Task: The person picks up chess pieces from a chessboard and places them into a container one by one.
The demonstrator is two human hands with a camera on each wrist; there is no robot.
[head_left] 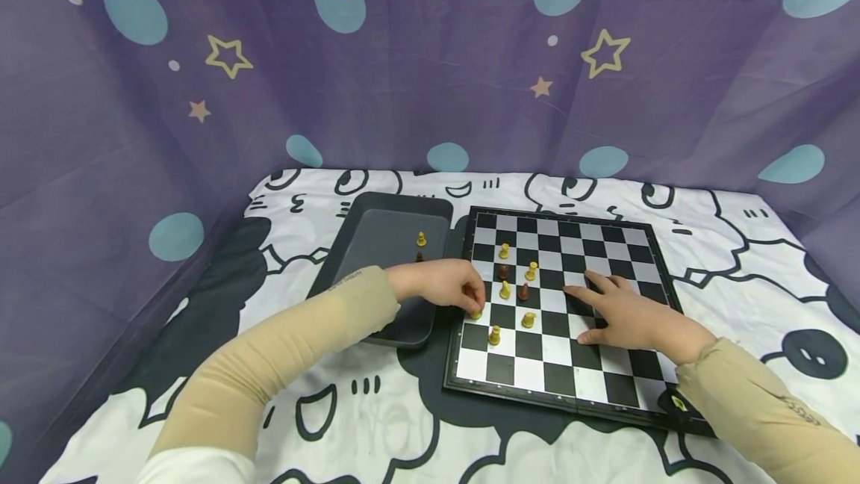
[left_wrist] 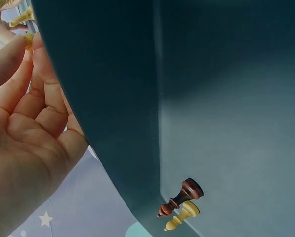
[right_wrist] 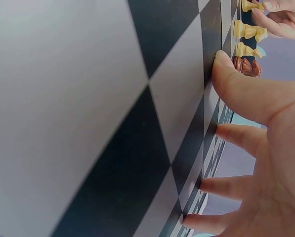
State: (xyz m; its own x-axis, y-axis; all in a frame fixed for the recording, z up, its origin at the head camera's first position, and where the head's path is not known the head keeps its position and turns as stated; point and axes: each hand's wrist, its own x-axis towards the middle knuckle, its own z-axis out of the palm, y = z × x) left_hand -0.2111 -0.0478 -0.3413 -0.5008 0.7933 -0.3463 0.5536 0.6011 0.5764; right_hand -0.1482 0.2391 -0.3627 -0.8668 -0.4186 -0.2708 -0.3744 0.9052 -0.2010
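At the left edge of the chessboard (head_left: 556, 349), my left hand (head_left: 443, 282) pinches a small yellow chess piece (head_left: 475, 314) between thumb and fingertips, low over a border square. Its fingers cover most of the piece. My right hand (head_left: 628, 317) rests on the right half of the board, fingers spread and fingertips on the squares, holding nothing. Between the hands stand several yellow pieces, among them a rook (head_left: 494, 334) and a knight (right_wrist: 251, 31). Two reddish-brown pieces stand among them, one a knight (right_wrist: 247, 66).
Left of the board lies a dark grey tray (head_left: 366, 219), under my left forearm. Inside it are a yellow pawn (head_left: 421, 239) and a dark brown piece (left_wrist: 181, 196). A cartoon-print cloth (head_left: 376, 424) covers the surface; a purple curtain (head_left: 430, 73) hangs behind.
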